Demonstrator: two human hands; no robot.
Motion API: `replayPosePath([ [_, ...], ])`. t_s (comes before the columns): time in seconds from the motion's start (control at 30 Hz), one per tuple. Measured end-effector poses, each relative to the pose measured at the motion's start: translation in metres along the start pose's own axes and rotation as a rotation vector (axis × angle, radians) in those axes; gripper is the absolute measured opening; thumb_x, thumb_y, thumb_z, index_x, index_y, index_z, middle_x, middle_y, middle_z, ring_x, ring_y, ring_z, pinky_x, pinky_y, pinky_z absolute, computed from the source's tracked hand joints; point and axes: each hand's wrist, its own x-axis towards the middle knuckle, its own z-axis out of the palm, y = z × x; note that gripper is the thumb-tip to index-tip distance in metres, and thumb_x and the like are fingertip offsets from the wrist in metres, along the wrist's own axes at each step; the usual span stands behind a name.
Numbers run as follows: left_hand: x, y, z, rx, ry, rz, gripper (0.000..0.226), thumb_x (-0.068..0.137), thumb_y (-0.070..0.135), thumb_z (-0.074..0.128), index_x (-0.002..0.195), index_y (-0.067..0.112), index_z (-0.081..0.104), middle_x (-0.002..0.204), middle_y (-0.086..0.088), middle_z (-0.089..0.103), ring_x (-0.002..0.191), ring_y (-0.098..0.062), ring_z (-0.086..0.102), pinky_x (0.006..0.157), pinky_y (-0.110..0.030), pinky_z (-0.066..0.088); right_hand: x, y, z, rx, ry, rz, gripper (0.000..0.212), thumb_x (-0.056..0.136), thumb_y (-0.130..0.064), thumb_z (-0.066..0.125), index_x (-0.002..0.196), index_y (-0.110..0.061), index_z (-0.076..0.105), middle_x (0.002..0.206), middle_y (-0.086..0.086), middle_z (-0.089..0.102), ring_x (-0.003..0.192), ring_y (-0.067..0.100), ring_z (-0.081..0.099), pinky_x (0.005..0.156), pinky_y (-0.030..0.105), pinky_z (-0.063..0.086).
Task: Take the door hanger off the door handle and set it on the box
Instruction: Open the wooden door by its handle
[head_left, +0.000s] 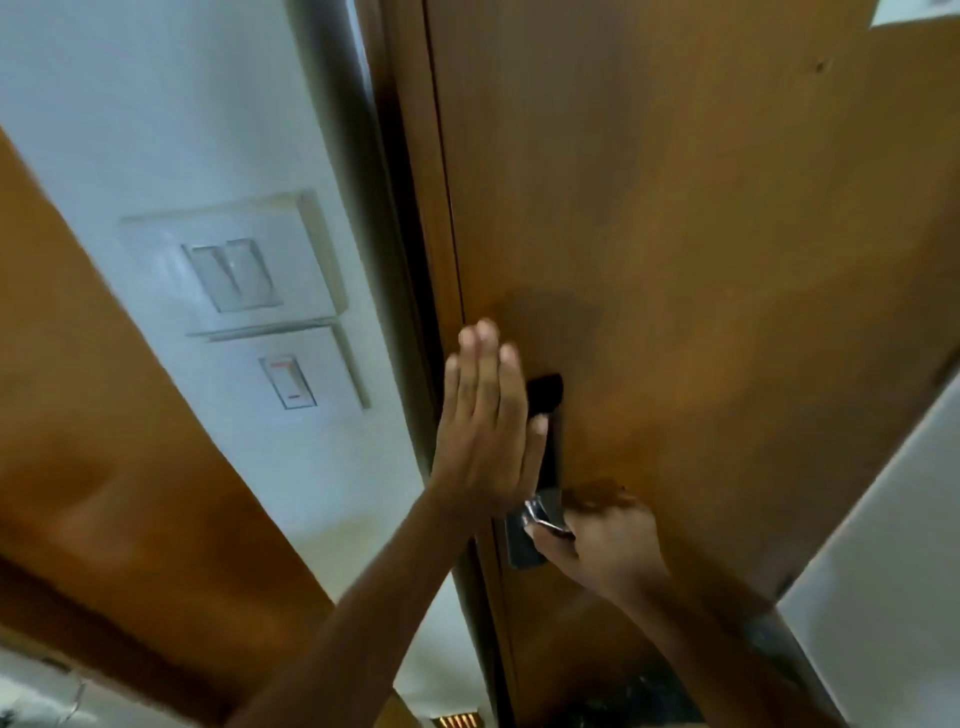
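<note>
The brown wooden door (701, 234) fills the middle and right of the head view. A black lock plate (545, 395) sits near its left edge, with the silver door handle (537, 512) below it. My left hand (483, 415) is flat and open against the door, fingers straight, covering part of the plate. My right hand (602, 545) is curled around the handle from the right. A blurred brown shape (597, 496) lies just above its knuckles; I cannot tell if it is the door hanger. No box is in view.
On the white wall left of the door are a double light switch (234, 275) and a single switch (288, 382). A wooden panel (104, 441) runs along the lower left. A white surface (883, 545) stands at the right.
</note>
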Motion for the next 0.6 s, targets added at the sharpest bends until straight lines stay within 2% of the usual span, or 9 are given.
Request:
replayPosePath([
  [0.07, -0.026, 0.001, -0.02, -0.152, 0.028, 0.019, 0.072, 0.103, 0.035, 0.03, 0.158, 0.007, -0.007, 0.17, -0.013, -0.008, 0.155, -0.036, -0.006, 0.123, -0.054, 0.004, -0.026, -0.002, -0.01, 0.003, 0.156, 0.01, 0.055, 0.09, -0.06, 0.056, 0.055, -0.018, 0.059, 0.053, -0.001, 0.057, 0.049, 0.018, 0.055, 0.059, 0.029, 0.043],
  [0.13, -0.051, -0.007, -0.036, -0.277, 0.024, -0.016, 0.071, 0.104, 0.038, 0.026, 0.158, 0.011, -0.013, 0.169, -0.006, -0.018, 0.155, -0.036, -0.009, 0.123, -0.055, 0.003, -0.05, -0.005, -0.022, -0.021, 0.168, 0.064, 0.058, 0.088, -0.061, 0.058, 0.053, -0.014, 0.059, 0.054, 0.002, 0.054, 0.056, 0.022, 0.055, 0.064, 0.033, 0.045],
  [0.23, -0.079, -0.015, -0.046, -0.426, -0.052, -0.143, 0.067, 0.105, 0.044, 0.019, 0.159, 0.015, -0.009, 0.17, -0.002, -0.012, 0.156, -0.033, -0.002, 0.123, -0.059, 0.012, -0.091, -0.007, -0.047, -0.021, 0.081, 0.155, 0.062, 0.093, -0.062, 0.055, 0.06, -0.01, 0.06, 0.063, 0.006, 0.053, 0.068, 0.025, 0.051, 0.077, 0.036, 0.042],
  [0.33, -0.1, -0.007, -0.051, -0.58, -0.247, -0.291, 0.065, 0.105, 0.05, 0.018, 0.159, 0.022, -0.005, 0.169, -0.008, -0.001, 0.157, -0.029, 0.004, 0.121, -0.062, 0.02, -0.125, -0.018, -0.093, 0.012, -0.053, 0.278, 0.069, 0.102, -0.063, 0.034, 0.071, -0.009, 0.064, 0.074, 0.009, 0.058, 0.079, 0.028, 0.053, 0.09, 0.045, 0.045],
  [0.4, -0.113, -0.003, -0.046, -0.618, -0.369, -0.352, 0.064, 0.104, 0.05, 0.021, 0.159, 0.03, -0.005, 0.169, 0.005, -0.005, 0.157, -0.015, 0.0, 0.124, -0.051, 0.017, -0.145, -0.038, -0.117, 0.057, -0.043, 0.448, 0.07, 0.102, -0.066, 0.027, 0.1, -0.009, 0.067, 0.1, 0.013, 0.065, 0.099, 0.03, 0.058, 0.092, 0.053, 0.048],
  [0.47, -0.125, 0.003, -0.034, -0.651, -0.501, -0.363, 0.066, 0.104, 0.048, 0.025, 0.161, 0.023, 0.001, 0.169, 0.009, -0.004, 0.156, -0.007, -0.003, 0.124, -0.042, 0.016, -0.163, -0.063, -0.137, 0.103, 0.136, 0.646, 0.072, 0.099, -0.066, 0.027, 0.142, -0.011, 0.048, 0.14, 0.016, 0.055, 0.13, 0.026, 0.05, 0.103, 0.053, 0.046],
  [0.5, -0.13, 0.009, -0.026, -0.687, -0.571, -0.367, 0.067, 0.103, 0.05, 0.024, 0.16, 0.022, 0.003, 0.169, 0.008, -0.001, 0.156, -0.008, -0.003, 0.123, -0.041, 0.016, -0.163, -0.078, -0.152, 0.111, 0.297, 0.685, 0.072, 0.1, -0.063, 0.029, 0.152, -0.013, 0.036, 0.153, 0.014, 0.045, 0.14, 0.019, 0.041, 0.108, 0.05, 0.04],
  [0.53, -0.134, 0.022, -0.017, -0.742, -0.652, -0.381, 0.067, 0.103, 0.054, 0.022, 0.159, 0.023, 0.004, 0.169, 0.005, 0.002, 0.156, -0.013, 0.001, 0.123, -0.04, 0.017, -0.159, -0.091, -0.173, 0.082, 0.478, 0.652, 0.072, 0.101, -0.059, 0.032, 0.155, -0.011, 0.03, 0.159, 0.012, 0.038, 0.145, 0.017, 0.034, 0.113, 0.046, 0.034],
  [0.6, -0.142, 0.044, 0.004, -0.812, -0.856, -0.461, 0.066, 0.103, 0.051, 0.029, 0.159, 0.024, 0.008, 0.169, -0.004, 0.017, 0.153, -0.028, 0.023, 0.121, -0.044, 0.028, -0.137, -0.102, -0.21, -0.037, 0.743, 0.428, 0.071, 0.102, -0.046, 0.038, 0.154, -0.001, 0.024, 0.161, 0.023, 0.029, 0.15, 0.034, 0.027, 0.119, 0.048, 0.026],
])
